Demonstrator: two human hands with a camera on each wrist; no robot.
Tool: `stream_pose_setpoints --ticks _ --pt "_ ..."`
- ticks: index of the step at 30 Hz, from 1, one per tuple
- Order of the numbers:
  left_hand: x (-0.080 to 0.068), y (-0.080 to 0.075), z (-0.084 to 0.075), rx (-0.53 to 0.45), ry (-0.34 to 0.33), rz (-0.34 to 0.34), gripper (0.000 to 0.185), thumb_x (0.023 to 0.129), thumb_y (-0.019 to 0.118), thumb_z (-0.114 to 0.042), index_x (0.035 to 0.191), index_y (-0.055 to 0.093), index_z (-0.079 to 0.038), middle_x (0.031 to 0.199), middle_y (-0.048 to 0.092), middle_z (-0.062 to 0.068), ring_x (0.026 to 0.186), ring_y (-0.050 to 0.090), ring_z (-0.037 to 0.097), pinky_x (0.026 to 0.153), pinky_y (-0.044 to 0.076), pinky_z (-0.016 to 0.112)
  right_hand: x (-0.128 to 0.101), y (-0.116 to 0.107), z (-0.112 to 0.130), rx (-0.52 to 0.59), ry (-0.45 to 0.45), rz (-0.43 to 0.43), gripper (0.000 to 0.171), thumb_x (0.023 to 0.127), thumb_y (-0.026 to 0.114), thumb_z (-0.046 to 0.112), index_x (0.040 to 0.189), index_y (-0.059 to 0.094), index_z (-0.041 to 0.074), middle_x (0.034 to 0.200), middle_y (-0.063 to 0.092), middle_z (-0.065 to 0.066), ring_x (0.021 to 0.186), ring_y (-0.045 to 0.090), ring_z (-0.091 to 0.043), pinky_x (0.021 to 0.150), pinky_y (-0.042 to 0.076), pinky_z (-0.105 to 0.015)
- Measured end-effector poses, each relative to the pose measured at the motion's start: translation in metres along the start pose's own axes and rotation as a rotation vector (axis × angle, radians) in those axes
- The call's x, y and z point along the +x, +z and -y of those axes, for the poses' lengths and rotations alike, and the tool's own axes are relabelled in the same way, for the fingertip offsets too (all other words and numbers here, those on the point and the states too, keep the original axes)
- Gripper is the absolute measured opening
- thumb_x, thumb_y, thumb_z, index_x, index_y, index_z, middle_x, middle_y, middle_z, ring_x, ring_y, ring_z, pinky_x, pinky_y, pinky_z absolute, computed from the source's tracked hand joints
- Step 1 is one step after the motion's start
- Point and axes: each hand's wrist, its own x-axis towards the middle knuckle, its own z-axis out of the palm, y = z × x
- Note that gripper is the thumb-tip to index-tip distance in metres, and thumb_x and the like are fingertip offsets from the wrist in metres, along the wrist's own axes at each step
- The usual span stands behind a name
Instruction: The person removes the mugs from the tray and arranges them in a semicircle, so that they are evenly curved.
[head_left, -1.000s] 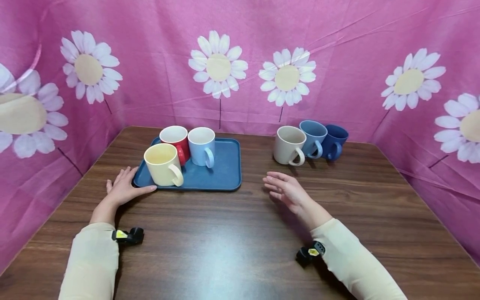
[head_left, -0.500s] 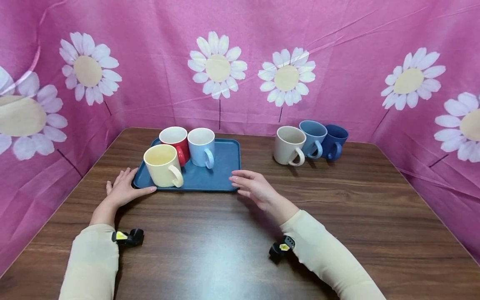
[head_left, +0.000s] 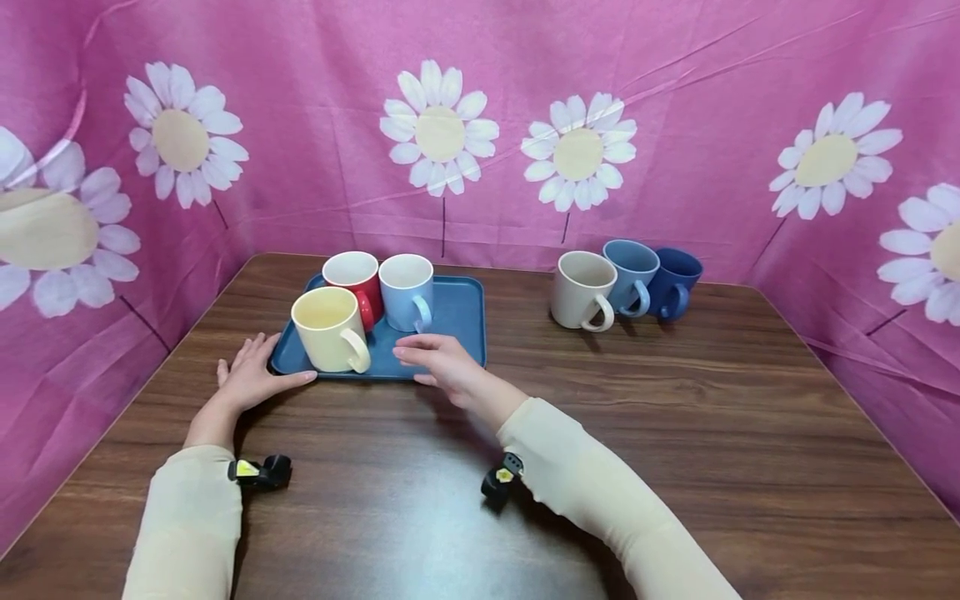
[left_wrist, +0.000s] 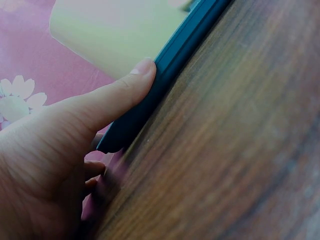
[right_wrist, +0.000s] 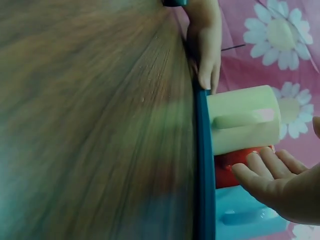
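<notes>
A dark blue rectangular tray lies on the table and holds three upright mugs. The yellow mug is in its front left, with a red mug behind it and a light blue mug to the right. At the tray's front left corner my left hand is spread, its thumb lying along the front edge and its fingers by the left end. My right hand holds nothing and reaches over the tray's front edge, fingers relaxed, just right of the yellow mug's handle.
Three more mugs stand close together at the back right of the wooden table: beige, mid-blue and navy. A pink cloth printed with daisies hangs behind the table and along its sides.
My right hand has moved left, from the table in front of the beige mug to over the tray's front edge. The left hand, tray and mugs have stayed in place.
</notes>
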Motion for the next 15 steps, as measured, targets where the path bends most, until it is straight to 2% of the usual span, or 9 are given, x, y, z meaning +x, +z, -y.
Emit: stream_pose_setpoints --ticks 7,15 --pt "0.002 0.000 0.000 0.001 -0.004 0.003 0.100 0.069 0.058 -0.059 0.135 0.014 0.002 0.135 0.005 0.033 0.123 -0.004 0.045 0.084 -0.010 0.066 0.022 0.022 0.000 -0.088 0.022 -0.040 0.030 0.082 0.060 0.016 0.108 0.059 0.001 0.098 0.057 -0.002 0.100 0.050 -0.021 0.084 0.040 -0.040" --pt "0.002 0.000 0.000 0.004 -0.007 -0.003 0.098 0.070 0.058 -0.058 0.135 0.016 0.002 0.135 0.006 0.034 0.123 -0.003 0.045 0.084 -0.009 0.066 0.035 0.044 0.001 -0.085 0.020 -0.075 0.018 0.082 0.059 0.016 0.095 0.064 0.005 0.088 0.058 -0.001 0.086 0.053 -0.017 0.080 0.043 -0.040"
